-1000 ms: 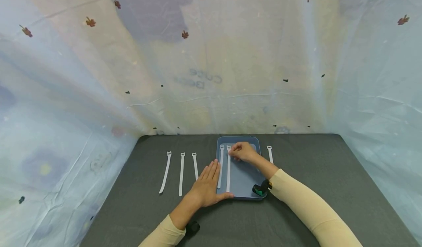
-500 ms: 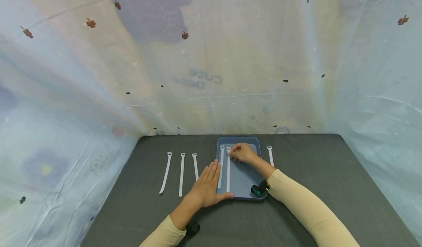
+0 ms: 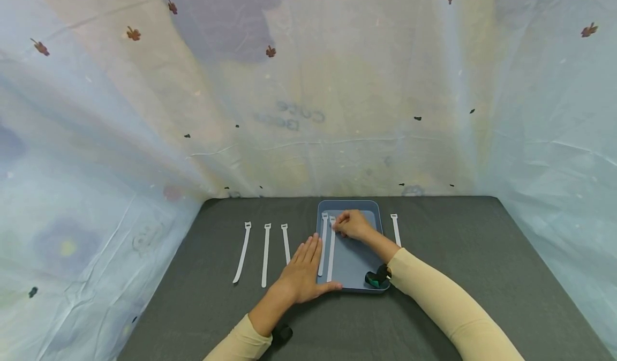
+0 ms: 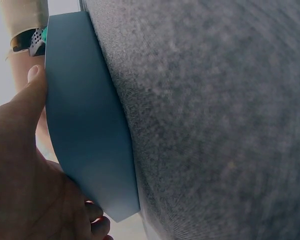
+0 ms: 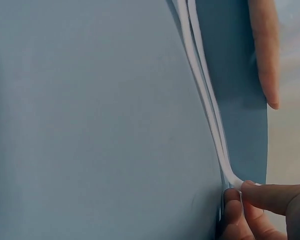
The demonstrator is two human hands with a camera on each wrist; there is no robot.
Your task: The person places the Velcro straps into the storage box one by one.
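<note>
Left hand (image 3: 302,276), fingers straight and thumb spread, rests against the left edge of the tray (image 3: 354,267). Right hand (image 3: 353,225) pinches the far end of a white strap (image 3: 331,254) inside it. Compared with half a second earlier, this strap lies closer to the neighbouring strap (image 3: 322,246); the left hand is unmoved.

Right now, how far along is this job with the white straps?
Looks done: one strap lies along the left side of the tray. In hand: the right hand pinches a second strap inside it. Probably remaining, if all belong there: three straps on the table left of the tray and another strap to its right.
</note>
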